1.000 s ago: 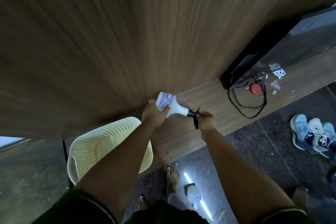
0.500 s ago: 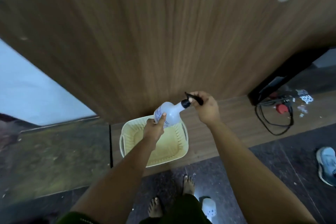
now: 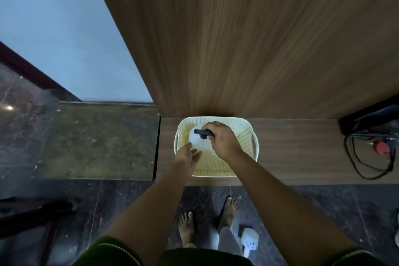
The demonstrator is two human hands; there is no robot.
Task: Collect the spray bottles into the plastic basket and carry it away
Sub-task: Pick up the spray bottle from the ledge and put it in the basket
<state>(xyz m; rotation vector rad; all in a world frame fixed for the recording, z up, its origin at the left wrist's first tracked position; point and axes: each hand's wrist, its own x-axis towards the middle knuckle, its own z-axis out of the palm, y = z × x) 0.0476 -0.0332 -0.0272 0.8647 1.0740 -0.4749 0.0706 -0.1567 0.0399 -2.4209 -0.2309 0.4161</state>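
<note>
A cream perforated plastic basket (image 3: 252, 147) stands on a low wooden ledge against the wood panel. Inside it a white spray bottle (image 3: 197, 141) with a black trigger head stands upright at the left side. My right hand (image 3: 222, 139) grips the black trigger head from above. My left hand (image 3: 186, 157) is at the basket's left front rim, fingers spread, just below the bottle's body and holding nothing. A second white spray bottle (image 3: 250, 244) lies on the dark floor by my right foot.
The wood panel wall (image 3: 259, 39) rises right behind the basket. On the ledge to the right lie a black cable (image 3: 367, 170), a red object (image 3: 382, 147) and a black device. A dark stone surface (image 3: 92, 140) adjoins the ledge on the left.
The bottle came down from above the basket into it, now upright. My left hand let go of the bottle's body and opened; my right hand kept the trigger head.
</note>
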